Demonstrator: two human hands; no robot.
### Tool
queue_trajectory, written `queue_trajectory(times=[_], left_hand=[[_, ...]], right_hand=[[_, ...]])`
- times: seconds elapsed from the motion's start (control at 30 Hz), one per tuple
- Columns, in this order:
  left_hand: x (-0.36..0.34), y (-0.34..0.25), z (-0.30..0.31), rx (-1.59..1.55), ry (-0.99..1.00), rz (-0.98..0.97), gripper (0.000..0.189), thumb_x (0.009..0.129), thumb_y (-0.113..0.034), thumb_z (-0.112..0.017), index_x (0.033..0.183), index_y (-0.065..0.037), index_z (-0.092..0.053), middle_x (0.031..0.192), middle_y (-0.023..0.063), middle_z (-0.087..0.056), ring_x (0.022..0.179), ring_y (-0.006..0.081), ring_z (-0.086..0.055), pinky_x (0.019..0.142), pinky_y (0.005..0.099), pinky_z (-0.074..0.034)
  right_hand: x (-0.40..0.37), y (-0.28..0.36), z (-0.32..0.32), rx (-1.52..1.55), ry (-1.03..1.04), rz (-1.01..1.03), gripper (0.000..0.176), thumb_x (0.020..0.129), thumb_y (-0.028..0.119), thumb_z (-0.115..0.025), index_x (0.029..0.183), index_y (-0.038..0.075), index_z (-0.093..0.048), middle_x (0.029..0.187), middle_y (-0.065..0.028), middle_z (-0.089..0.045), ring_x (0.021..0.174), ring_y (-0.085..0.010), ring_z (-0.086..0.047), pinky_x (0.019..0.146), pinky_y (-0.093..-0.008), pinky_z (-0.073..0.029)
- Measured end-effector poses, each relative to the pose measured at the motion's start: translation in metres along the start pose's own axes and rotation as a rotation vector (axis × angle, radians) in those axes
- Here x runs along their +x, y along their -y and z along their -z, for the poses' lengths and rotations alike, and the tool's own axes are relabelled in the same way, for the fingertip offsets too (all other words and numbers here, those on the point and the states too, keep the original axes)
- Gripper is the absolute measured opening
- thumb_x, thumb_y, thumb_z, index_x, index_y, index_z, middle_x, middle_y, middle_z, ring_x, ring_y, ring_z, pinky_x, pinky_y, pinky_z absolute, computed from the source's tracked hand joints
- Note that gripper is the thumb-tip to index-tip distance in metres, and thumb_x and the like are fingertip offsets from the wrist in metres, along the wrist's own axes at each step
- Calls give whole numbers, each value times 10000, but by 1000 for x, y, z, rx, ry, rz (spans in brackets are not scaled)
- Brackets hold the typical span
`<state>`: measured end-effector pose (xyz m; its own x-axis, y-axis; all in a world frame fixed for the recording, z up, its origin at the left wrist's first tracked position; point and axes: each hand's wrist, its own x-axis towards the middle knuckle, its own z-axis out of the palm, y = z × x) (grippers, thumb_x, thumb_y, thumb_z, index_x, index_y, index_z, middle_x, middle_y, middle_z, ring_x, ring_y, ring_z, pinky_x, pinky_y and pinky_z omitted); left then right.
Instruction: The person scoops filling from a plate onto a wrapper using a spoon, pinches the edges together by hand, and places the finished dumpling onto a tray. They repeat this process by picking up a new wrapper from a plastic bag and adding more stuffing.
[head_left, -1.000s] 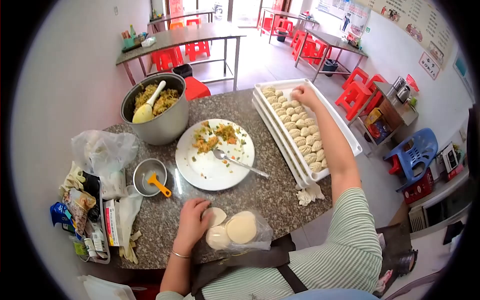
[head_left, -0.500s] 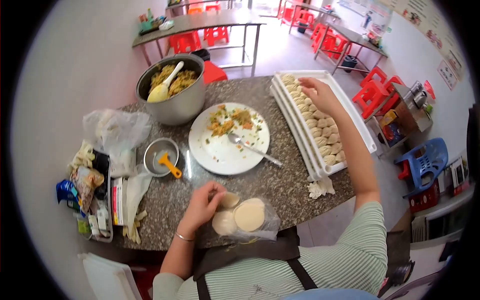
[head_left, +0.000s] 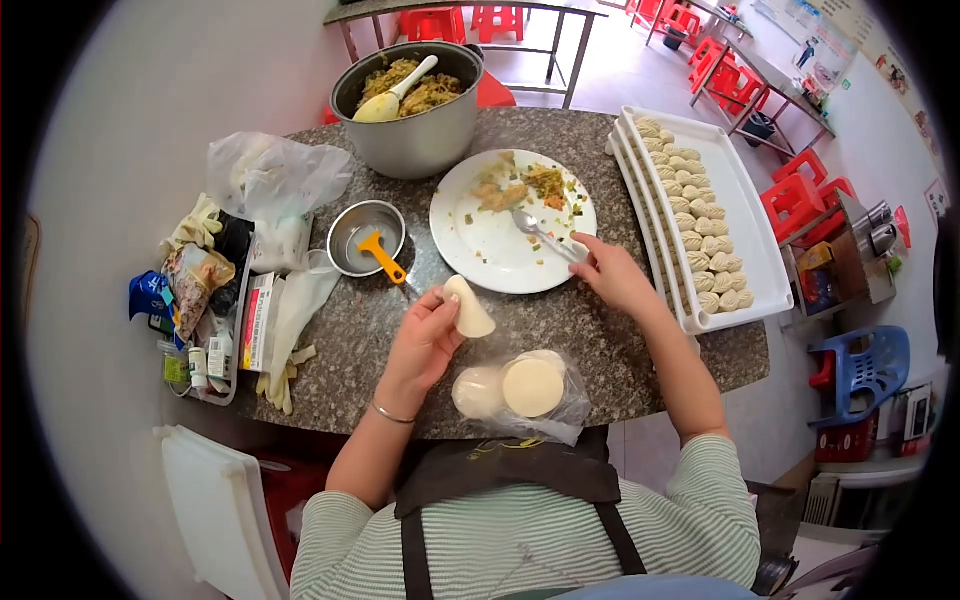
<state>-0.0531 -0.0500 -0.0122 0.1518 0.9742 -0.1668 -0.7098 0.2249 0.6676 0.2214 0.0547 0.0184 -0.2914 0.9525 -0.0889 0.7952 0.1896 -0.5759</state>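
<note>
My left hand [head_left: 424, 340] pinches a round dough wrapper [head_left: 469, 311] by its edge, and the wrapper hangs down in a curve over the counter. At the right edge of the white plate [head_left: 460, 252], my right hand [head_left: 616, 278] has its fingers closed on the handle end of a metal spoon [head_left: 540, 235]. The spoon's bowl rests on the plate near the remains of chopped filling [head_left: 546, 184]. Below the hands, more round wrappers [head_left: 533, 388] lie piled on a clear plastic bag [head_left: 572, 415].
Stacked white trays [head_left: 765, 250] at the right carry rows of pleated dumplings [head_left: 705, 225]. A large pot [head_left: 415, 140] of filling stands behind the plate. A small metal bowl [head_left: 340, 262] holds an orange-handled tool [head_left: 380, 255]. Left of it is a crammed basket [head_left: 232, 365].
My right hand has come back from the dumpling tray to the spoon's handle. My left hand has lifted a wrapper off the pile. The view has shifted.
</note>
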Motion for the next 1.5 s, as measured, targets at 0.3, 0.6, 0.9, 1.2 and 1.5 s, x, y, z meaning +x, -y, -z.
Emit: queue_trajectory(times=[0.3, 0.6, 0.9, 1.2, 1.5], left_hand=[[-4, -3, 2, -173, 60, 68, 309, 945, -72, -520, 1239, 17, -491, 1199, 118, -593, 1085, 203, -614, 934, 341, -532], [-2, 6, 7, -88, -14, 146, 360, 925, -49, -525, 1273, 38, -491, 1220, 137, -589, 1104, 207, -600, 942, 331, -516], [-1, 17, 28, -96, -46, 164, 371, 930, -22, -467, 1287, 76, -437, 1282, 183, -542, 1172, 274, -564, 1010, 400, -484], [11, 22, -1, -182, -123, 204, 392, 1006, -187, -388, 1340, 19, -390, 1347, 186, -484, 1265, 310, -471, 1092, 464, -361], [15, 18, -16, -327, -36, 121, 433, 1027, -240, -356, 1360, 37, -338, 1401, 177, -414, 1318, 281, -401, 1134, 415, -306]], right_hand=[[46, -13, -30, -51, -361, 288, 250, 861, 136, -574, 1073, 84, -695, 851, -192, -666, 792, -347, -639, 735, -424, -510], [28, 10, -21, 85, -261, 233, 243, 864, 118, -584, 1070, 51, -694, 887, -203, -676, 804, -337, -656, 748, -392, -516], [-7, 10, -21, 147, -240, 113, 243, 883, 104, -572, 1084, 17, -676, 894, -213, -680, 791, -318, -677, 717, -358, -519], [-2, 21, -25, 204, -48, 110, 242, 882, 96, -576, 1093, 33, -679, 905, -197, -689, 818, -290, -683, 742, -343, -519], [-63, 15, -47, 220, -46, 320, 296, 853, 48, -603, 1142, 70, -662, 772, -135, -633, 662, -241, -600, 620, -339, -477]])
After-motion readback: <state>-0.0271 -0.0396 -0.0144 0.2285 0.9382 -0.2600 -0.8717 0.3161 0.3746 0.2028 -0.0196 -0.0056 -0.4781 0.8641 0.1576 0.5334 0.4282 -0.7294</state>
